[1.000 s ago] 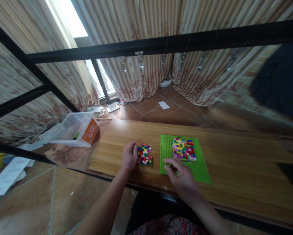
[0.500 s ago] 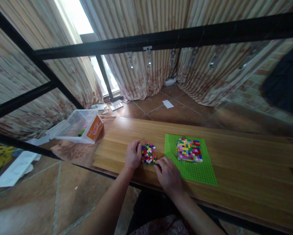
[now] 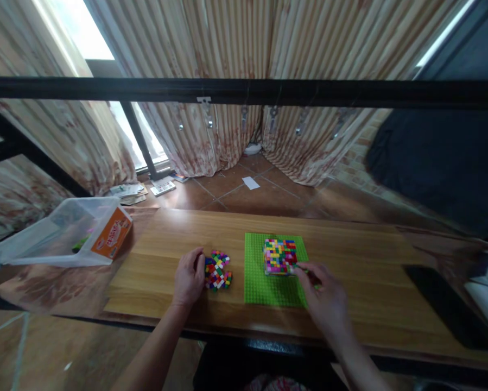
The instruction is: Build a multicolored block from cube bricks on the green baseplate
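A pile of small coloured toy bricks (image 3: 218, 271) lies loose on the wooden tabletop. My left hand (image 3: 189, 277) rests cupped against the pile's left side, fingers loosely bent and thumb apart, holding nothing that I can see. Right of the pile is a green studded baseplate (image 3: 255, 290), bearing a block built of many-coloured bricks (image 3: 279, 255). At the block's front right corner, the thumb and fingers of my right hand (image 3: 327, 298) are pinched together. Whatever is between those fingertips is too small and blurred to name.
A clear plastic box (image 3: 64, 233) with an orange label stands at the left, some green pieces inside. A dark flat object (image 3: 447, 304) lies on the table's right. Beyond the table run a black metal rail (image 3: 235, 92) and striped curtains (image 3: 223, 43).
My right hand has moved from the loose pile rightward to the corner of the brick block. My left hand stays by the pile. The whole view has turned to the right.
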Motion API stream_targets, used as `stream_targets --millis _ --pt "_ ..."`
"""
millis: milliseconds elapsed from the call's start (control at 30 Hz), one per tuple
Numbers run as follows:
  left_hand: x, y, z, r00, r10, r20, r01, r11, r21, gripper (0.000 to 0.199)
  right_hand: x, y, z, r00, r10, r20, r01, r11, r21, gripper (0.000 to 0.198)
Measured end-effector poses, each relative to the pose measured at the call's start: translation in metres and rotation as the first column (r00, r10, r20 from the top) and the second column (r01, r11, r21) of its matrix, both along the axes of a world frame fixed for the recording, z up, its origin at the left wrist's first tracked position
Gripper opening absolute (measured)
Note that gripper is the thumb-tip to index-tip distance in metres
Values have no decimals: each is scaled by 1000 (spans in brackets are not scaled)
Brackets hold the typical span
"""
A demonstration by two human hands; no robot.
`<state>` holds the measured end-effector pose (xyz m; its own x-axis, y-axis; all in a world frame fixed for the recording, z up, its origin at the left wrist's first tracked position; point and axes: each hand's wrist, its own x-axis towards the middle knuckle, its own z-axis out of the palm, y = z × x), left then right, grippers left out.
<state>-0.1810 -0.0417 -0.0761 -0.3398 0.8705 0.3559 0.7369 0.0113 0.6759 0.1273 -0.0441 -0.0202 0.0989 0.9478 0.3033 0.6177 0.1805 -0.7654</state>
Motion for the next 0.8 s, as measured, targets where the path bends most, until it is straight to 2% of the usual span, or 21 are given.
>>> stream_targets --millis 67,133,500,800 --pt "0 0 1 1000 -2 -3 2 1000 -4 31 14 12 -6 996 -87 -4 87 996 -27 31" --pt "-1 0 1 1000 0 -9 0 1000 -13 32 19 22 -12 993 -119 -17 119 992 -42 33" --pt "-2 1 -1 1000 -6 -11 6 1000 -15 33 5 41 -26 996 -84 3 83 996 9 35" --pt "0 1 2 1000 -3 -11 2 1000 -28 33 4 41 -27 993 -105 -55 103 994 -39 36"
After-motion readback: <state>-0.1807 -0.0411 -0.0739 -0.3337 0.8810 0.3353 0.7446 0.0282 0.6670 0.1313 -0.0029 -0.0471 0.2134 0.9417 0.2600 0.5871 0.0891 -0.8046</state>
